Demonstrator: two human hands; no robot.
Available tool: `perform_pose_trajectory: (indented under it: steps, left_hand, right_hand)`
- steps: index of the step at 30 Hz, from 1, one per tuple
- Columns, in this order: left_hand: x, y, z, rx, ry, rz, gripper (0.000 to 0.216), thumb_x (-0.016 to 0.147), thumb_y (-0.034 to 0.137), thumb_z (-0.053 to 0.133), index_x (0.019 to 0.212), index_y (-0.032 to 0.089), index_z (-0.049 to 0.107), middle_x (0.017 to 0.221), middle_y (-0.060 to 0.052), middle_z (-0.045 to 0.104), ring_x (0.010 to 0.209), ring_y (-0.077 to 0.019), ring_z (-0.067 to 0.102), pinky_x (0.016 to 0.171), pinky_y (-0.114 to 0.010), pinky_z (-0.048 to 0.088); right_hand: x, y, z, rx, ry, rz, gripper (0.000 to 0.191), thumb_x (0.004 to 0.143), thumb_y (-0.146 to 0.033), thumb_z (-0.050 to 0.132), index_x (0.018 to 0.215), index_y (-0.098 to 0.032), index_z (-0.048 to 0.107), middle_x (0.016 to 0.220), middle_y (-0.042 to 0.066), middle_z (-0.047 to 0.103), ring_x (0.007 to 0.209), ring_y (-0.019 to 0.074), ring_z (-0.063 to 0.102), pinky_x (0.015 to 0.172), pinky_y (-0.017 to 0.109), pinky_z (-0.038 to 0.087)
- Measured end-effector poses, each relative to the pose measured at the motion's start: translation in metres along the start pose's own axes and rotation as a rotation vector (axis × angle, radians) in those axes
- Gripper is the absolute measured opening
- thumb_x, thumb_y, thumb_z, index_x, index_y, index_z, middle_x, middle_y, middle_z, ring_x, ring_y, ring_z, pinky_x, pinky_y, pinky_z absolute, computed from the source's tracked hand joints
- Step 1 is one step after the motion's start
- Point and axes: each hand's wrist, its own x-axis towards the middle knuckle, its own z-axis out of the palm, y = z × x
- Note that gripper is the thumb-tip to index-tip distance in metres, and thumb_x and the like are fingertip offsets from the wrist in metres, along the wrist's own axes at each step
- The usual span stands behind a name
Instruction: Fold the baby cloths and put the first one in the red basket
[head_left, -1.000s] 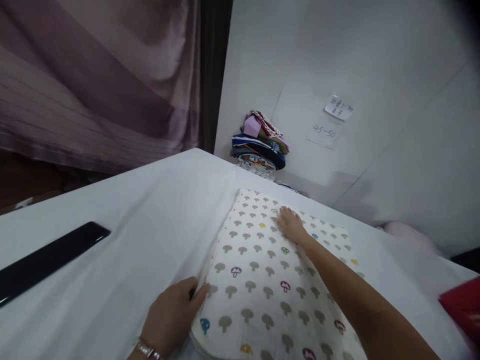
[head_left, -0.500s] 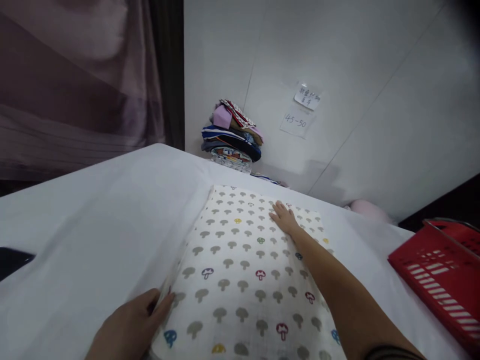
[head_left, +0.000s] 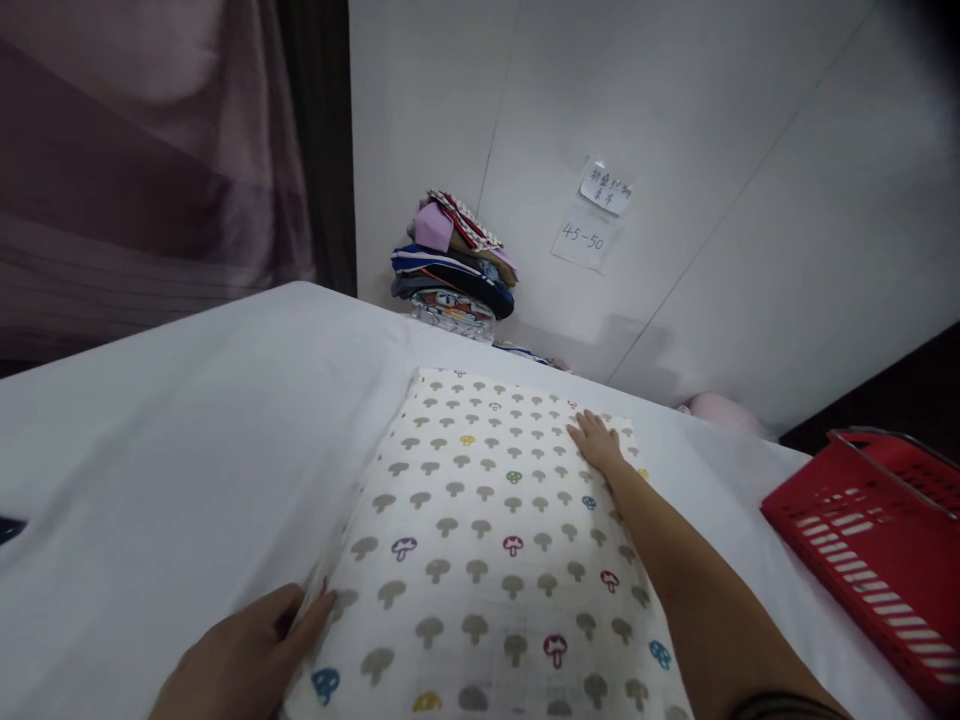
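A folded white cloth printed with small mushrooms (head_left: 480, 540) lies flat on a table covered in white sheet (head_left: 187, 450). My right hand (head_left: 598, 441) rests palm down on the cloth's far right corner, fingers stretched flat. My left hand (head_left: 247, 655) sits at the cloth's near left edge, its fingers curled against the edge of the fold; I cannot see whether they pinch the fabric.
A stack of folded coloured clothes (head_left: 454, 265) stands at the table's far end against the white wall. Two paper notes (head_left: 592, 215) are stuck on the wall. A red plastic basket (head_left: 874, 550) sits at the right. A pink curtain (head_left: 135, 180) hangs at the left.
My right hand slid rightward across the cloth to its far right corner. The left hand stayed at the near left edge. The view swung right, bringing in the red basket and losing the black object.
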Motion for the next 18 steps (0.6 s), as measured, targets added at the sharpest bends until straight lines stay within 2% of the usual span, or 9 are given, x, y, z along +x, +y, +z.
perform_pose_trajectory:
  steps: [6, 10, 14, 16, 18]
  left_hand:
    - [-0.008, 0.01, -0.009, -0.025, -0.01, -0.005, 0.051, 0.082, 0.062, 0.018, 0.062, 0.023, 0.043, 0.064, 0.001, 0.061, 0.07, -0.0207, 0.057, 0.064, -0.03, 0.036]
    - [-0.017, 0.017, -0.014, -0.02, 0.093, 0.047, 0.047, 0.081, 0.06, 0.025, 0.059, 0.021, 0.041, 0.062, -0.001, 0.058, 0.065, -0.0197, 0.055, 0.061, -0.029, 0.033]
    - [-0.019, 0.018, -0.011, -0.005, 0.195, 0.076, 0.044, 0.081, 0.056, 0.03, 0.059, 0.02, 0.042, 0.062, -0.001, 0.057, 0.062, -0.0173, 0.052, 0.057, -0.027, 0.029]
    - [-0.019, 0.016, -0.009, -0.017, 0.222, 0.092, 0.042, 0.081, 0.054, 0.032, 0.059, 0.02, 0.045, 0.061, -0.001, 0.056, 0.061, -0.0163, 0.05, 0.055, -0.026, 0.027]
    - [-0.019, 0.015, -0.007, -0.04, 0.239, 0.101, 0.042, 0.081, 0.053, 0.033, 0.06, 0.02, 0.047, 0.062, -0.001, 0.056, 0.061, -0.0155, 0.049, 0.055, -0.026, 0.026]
  right_hand:
    - [0.004, 0.004, -0.006, 0.043, -0.028, 0.016, 0.06, 0.09, -0.054, 0.019, 0.142, -0.024, 0.025, 0.152, 0.003, 0.012, 0.138, 0.0229, 0.009, 0.108, 0.05, 0.011]
    - [-0.011, 0.019, 0.0, 0.025, 0.061, 0.114, 0.059, 0.09, -0.052, 0.02, 0.14, -0.023, 0.031, 0.151, 0.007, 0.015, 0.138, 0.0249, 0.01, 0.107, 0.051, 0.011]
    - [-0.017, 0.035, -0.001, 0.1, 0.008, 0.172, 0.059, 0.089, -0.051, 0.022, 0.139, -0.021, 0.033, 0.15, 0.009, 0.02, 0.137, 0.0267, 0.016, 0.106, 0.054, 0.015]
    - [-0.021, 0.028, -0.005, 0.172, 0.039, 0.158, 0.058, 0.088, -0.048, 0.025, 0.136, -0.019, 0.038, 0.148, 0.011, 0.024, 0.136, 0.0273, 0.018, 0.107, 0.053, 0.016]
    - [-0.033, 0.007, -0.008, 0.296, 0.071, 0.065, 0.057, 0.087, -0.047, 0.029, 0.132, -0.016, 0.044, 0.145, 0.012, 0.03, 0.135, 0.0264, 0.023, 0.109, 0.046, 0.019]
